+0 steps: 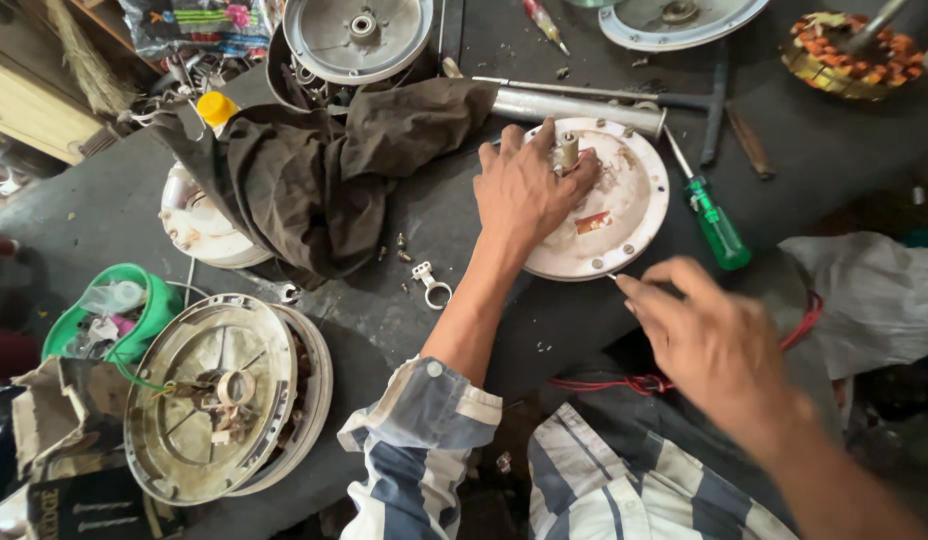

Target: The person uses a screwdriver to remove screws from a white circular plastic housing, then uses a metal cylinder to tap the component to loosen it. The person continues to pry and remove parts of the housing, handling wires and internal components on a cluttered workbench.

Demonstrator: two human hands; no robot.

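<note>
While my left hand (524, 185) lies flat and spread on the round white motor cover (624, 215), fingers loose around its central shaft stub (567, 152) rather than gripping it, the cover sits on the dark bench (94, 215) just ahead of me. My right hand (709, 345) hovers near the cover's lower edge, thumb and forefinger pinched on something thin that I cannot make out. A green-handled screwdriver (717, 228) lies just to the right of the cover, its shank touching the rim. Behind the cover rests a metal tube (574, 105), and a dark rag (324, 165) is heaped to the left. A small metal clip (432, 283) lies near my left forearm. Further left, a dirty fan motor housing (219, 395) sits at the bench edge beside a green tub (159, 305) of odds and ends. A copper-wound stator (849, 50) sits at far right.
</note>
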